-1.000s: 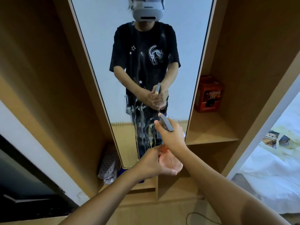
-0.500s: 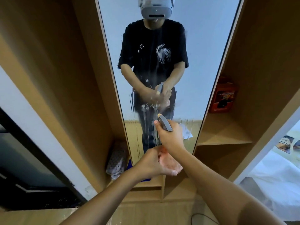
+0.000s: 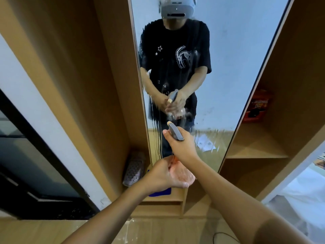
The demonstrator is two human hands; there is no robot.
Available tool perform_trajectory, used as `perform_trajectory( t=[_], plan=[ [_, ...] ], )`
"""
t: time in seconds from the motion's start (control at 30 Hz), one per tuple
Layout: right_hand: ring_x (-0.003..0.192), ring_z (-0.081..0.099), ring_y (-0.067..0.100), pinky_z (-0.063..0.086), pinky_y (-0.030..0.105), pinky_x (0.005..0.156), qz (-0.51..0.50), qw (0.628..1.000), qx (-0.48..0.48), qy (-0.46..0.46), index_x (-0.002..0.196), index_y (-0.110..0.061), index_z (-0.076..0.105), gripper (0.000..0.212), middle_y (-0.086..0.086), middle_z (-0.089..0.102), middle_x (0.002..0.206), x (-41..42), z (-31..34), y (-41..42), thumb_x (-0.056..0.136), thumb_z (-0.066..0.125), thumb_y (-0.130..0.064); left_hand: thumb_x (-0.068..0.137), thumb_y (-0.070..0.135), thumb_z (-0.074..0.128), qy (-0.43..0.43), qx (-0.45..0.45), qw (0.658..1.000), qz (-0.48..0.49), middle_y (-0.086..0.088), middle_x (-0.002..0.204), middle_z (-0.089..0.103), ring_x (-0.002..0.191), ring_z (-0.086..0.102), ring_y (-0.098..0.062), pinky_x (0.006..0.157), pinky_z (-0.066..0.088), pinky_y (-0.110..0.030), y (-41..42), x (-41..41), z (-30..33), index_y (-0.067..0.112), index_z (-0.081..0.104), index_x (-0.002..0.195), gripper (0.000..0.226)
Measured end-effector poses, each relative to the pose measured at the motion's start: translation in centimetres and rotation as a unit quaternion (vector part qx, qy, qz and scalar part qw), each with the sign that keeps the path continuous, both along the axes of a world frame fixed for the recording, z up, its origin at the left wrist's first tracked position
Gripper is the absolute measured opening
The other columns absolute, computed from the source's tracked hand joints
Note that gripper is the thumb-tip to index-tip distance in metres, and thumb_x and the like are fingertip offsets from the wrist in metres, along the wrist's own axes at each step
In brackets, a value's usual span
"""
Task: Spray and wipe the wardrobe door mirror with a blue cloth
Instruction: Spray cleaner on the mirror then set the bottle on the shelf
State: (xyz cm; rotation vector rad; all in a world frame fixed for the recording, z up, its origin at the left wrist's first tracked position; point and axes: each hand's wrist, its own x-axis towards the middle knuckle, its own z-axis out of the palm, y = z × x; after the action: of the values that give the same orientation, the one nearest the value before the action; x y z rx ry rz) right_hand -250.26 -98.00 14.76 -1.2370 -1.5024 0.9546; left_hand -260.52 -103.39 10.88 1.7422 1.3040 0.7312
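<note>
Head view: a spray bottle (image 3: 179, 173) with pinkish liquid is held nearest, its body cupped by the left hand (image 3: 164, 175) with fingers curled round it, its grey trigger head (image 3: 175, 132) gripped by the right hand (image 3: 182, 147). Just beyond and below, a blue cloth (image 3: 161, 191) lies on the low wardrobe shelf (image 3: 163, 199), partly hidden by the left hand, with a grey slipper (image 3: 134, 167) to its left. Farther off, the mirror (image 3: 228, 67) is streaked with runs of spray in its lower middle, edged by wooden panels on both sides. On the right shelf (image 3: 255, 152) an orange box (image 3: 257, 106) stands at the far back; open shelf lies nearer.
</note>
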Motion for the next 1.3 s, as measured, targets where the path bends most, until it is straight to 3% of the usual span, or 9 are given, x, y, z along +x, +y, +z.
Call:
perform_trajectory(
  t=[0.2, 0.33, 0.47, 0.57, 0.63, 0.83, 0.93, 1.2, 1.3],
  plan=[
    [0.05, 0.042, 0.01, 0.032, 0.013, 0.045, -0.04, 0.999, -0.008, -0.027, 0.062, -0.018, 0.044, 0.041, -0.003, 0.047, 0.056, -2.2, -0.2, -0.1, 0.094, 0.062, -0.037, 0.055, 0.043, 0.086, 0.028, -0.003, 1.0, 0.0, 0.012, 0.107, 0.067, 0.102, 0.062, -0.003, 0.088, 0.055, -0.037, -0.1, -1.9, -0.3, 0.034, 0.054, 0.11, 0.064],
    [0.045, 0.035, 0.01, 0.031, 0.02, 0.047, -0.064, 0.997, -0.01, -0.035, 0.059, -0.018, 0.041, 0.044, -0.004, 0.041, 0.052, -3.1, -0.7, -0.4, 0.093, 0.063, -0.035, 0.05, 0.054, 0.083, 0.036, -0.009, 0.999, 0.003, 0.011, 0.107, 0.068, 0.102, 0.063, -0.007, 0.086, 0.055, -0.039, -0.2, -2.6, -1.0, 0.026, 0.056, 0.115, 0.076],
    [0.054, 0.047, 0.018, 0.037, 0.024, 0.052, -0.038, 0.999, -0.022, -0.012, 0.077, -0.005, 0.057, 0.037, 0.007, 0.054, 0.062, -3.4, -1.7, -0.9, 0.094, 0.061, -0.038, 0.056, 0.039, 0.087, 0.03, -0.028, 0.999, -0.007, 0.01, 0.109, 0.067, 0.103, 0.062, -0.005, 0.088, 0.054, -0.037, -0.7, -3.3, -1.8, 0.026, 0.055, 0.114, 0.068],
    [0.05, 0.037, 0.008, 0.029, 0.018, 0.049, -0.038, 0.998, -0.037, -0.019, 0.07, -0.011, 0.049, 0.039, -0.003, 0.044, 0.056, -3.4, -3.2, -1.4, 0.093, 0.061, -0.039, 0.062, 0.028, 0.088, 0.035, -0.037, 0.999, -0.018, 0.013, 0.109, 0.065, 0.102, 0.061, -0.003, 0.088, 0.053, -0.029, -1.2, -3.7, -2.8, 0.03, 0.053, 0.111, 0.06],
    [0.049, 0.036, 0.008, 0.028, 0.015, 0.048, -0.043, 0.998, -0.047, -0.022, 0.07, -0.012, 0.048, 0.037, -0.005, 0.043, 0.056, -3.5, -4.3, -1.7, 0.093, 0.062, -0.038, 0.064, 0.029, 0.088, 0.047, -0.04, 0.998, -0.025, 0.013, 0.109, 0.063, 0.101, 0.06, -0.002, 0.086, 0.051, -0.021, -1.6, -3.7, -3.4, 0.027, 0.052, 0.113, 0.061],
    [0.051, 0.042, 0.007, 0.036, 0.021, 0.054, -0.046, 0.997, -0.056, -0.009, 0.068, -0.021, 0.049, 0.032, -0.007, 0.048, 0.058, -4.2, -6.4, -2.3, 0.093, 0.063, -0.036, 0.066, 0.025, 0.086, 0.045, -0.064, 0.997, -0.028, 0.005, 0.112, 0.064, 0.103, 0.061, -0.007, 0.088, 0.052, -0.028, -2.4, -4.1, -4.8, 0.021, 0.051, 0.116, 0.061],
    [0.052, 0.042, 0.008, 0.037, 0.021, 0.054, -0.059, 0.996, -0.064, -0.003, 0.067, -0.02, 0.047, 0.034, -0.005, 0.048, 0.06, -4.6, -6.8, -2.4, 0.094, 0.062, -0.035, 0.067, 0.024, 0.086, 0.033, -0.078, 0.996, -0.025, 0.008, 0.109, 0.064, 0.101, 0.06, -0.004, 0.083, 0.051, -0.019, -2.5, -4.1, -5.0, 0.024, 0.051, 0.113, 0.057],
    [0.048, 0.043, 0.011, 0.036, 0.013, 0.042, -0.106, 0.991, -0.081, -0.023, 0.065, -0.015, 0.05, 0.037, 0.0, 0.05, 0.057, -4.6, -8.0, -2.6, 0.095, 0.062, -0.033, 0.065, 0.026, 0.087, 0.01, -0.108, 0.994, -0.003, 0.011, 0.101, 0.065, 0.095, 0.061, -0.003, 0.074, 0.049, -0.014, -2.8, -3.4, -6.4, 0.015, 0.058, 0.115, 0.059],
    [0.047, 0.041, 0.009, 0.035, 0.015, 0.044, -0.118, 0.99, -0.08, -0.018, 0.063, -0.019, 0.048, 0.037, -0.002, 0.049, 0.055, -4.1, -8.0, -2.7, 0.095, 0.061, -0.032, 0.063, 0.03, 0.088, 0.007, -0.116, 0.993, -0.004, 0.008, 0.107, 0.065, 0.1, 0.061, -0.005, 0.083, 0.053, -0.024, -2.8, -3.0, -6.6, 0.017, 0.056, 0.117, 0.064]
  ],
)
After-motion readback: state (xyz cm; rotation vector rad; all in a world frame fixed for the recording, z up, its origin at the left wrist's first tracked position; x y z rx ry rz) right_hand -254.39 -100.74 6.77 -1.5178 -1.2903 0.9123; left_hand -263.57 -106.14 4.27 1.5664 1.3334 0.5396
